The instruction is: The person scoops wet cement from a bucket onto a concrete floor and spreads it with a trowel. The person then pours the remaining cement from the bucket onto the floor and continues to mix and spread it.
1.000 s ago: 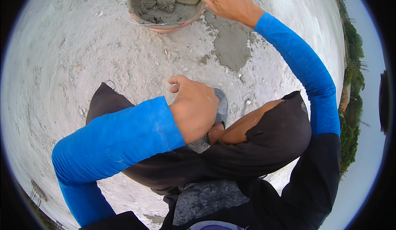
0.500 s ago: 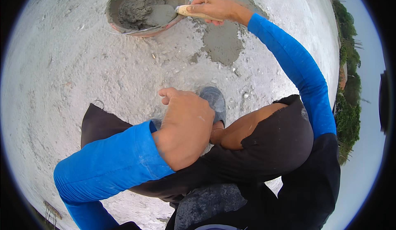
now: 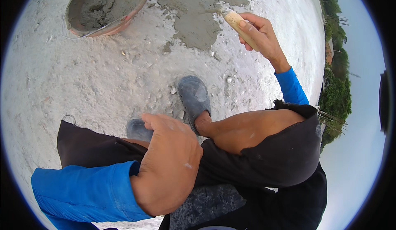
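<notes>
My right hand [image 3: 264,38] grips the pale wooden handle of a trowel [image 3: 240,30] out to the right. Its blade is hard to make out against a patch of wet grey mortar [image 3: 194,26] on the ground. To the left of that patch stands a bucket [image 3: 134,17] with a reddish rim and a thin wire handle, holding more mortar [image 3: 108,7]. Close to me, my left hand [image 3: 169,164] hovers above my legs with its back up. Its fingers curl under and are mostly hidden, so I cannot see what they hold, if anything.
My feet in grey clogs [image 3: 194,98] stand on rough, whitish ground [image 3: 103,77] scattered with small stones. My bent knee [image 3: 284,160], in dark torn-edged trousers, lies between my two arms. Green trees [image 3: 336,94] line the far right edge.
The trowel has come out of the bucket and swung right, over the mortar patch, with my right hand around it. My view has shifted, so the bucket sits farther left.
</notes>
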The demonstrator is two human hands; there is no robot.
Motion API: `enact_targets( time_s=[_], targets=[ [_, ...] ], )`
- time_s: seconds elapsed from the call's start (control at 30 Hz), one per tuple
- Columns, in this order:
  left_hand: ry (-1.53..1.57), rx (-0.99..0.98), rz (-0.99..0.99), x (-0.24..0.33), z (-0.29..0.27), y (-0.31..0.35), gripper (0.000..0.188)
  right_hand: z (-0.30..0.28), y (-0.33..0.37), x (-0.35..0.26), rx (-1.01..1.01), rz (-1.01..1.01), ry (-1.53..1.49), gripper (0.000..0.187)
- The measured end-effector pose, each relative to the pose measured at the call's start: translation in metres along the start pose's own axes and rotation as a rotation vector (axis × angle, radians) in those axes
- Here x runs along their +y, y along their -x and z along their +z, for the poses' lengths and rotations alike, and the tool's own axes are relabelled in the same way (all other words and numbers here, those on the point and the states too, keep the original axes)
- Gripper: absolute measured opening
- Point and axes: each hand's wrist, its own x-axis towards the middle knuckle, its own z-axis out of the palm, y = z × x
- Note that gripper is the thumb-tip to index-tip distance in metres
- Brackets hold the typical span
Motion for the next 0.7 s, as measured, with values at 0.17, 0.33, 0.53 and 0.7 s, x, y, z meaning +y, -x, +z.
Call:
enact_targets(
  time_s=[0.17,0.33,0.53,0.7],
  targets=[
    [-0.034,0.028,0.059,0.007,-0.003,-0.003,0.025,-0.014,0.115,0.070,0.237,0.199,0.251,0.038],
    [-0.099,-0.050,0.101,0.008,-0.003,-0.012,0.027,-0.001,0.174,0.111,0.304,-0.018,0.991,0.034],
    [-0.102,-0.053,0.122,0.005,-0.005,-0.019,0.028,-0.005,0.204,0.115,0.419,0.390,0.449,0.039],
    [-0.044,-0.137,0.143,0.011,-0.012,-0.019,0.027,0.030,0.219,0.135,0.208,0.647,-0.043,0.047]
  ],
)
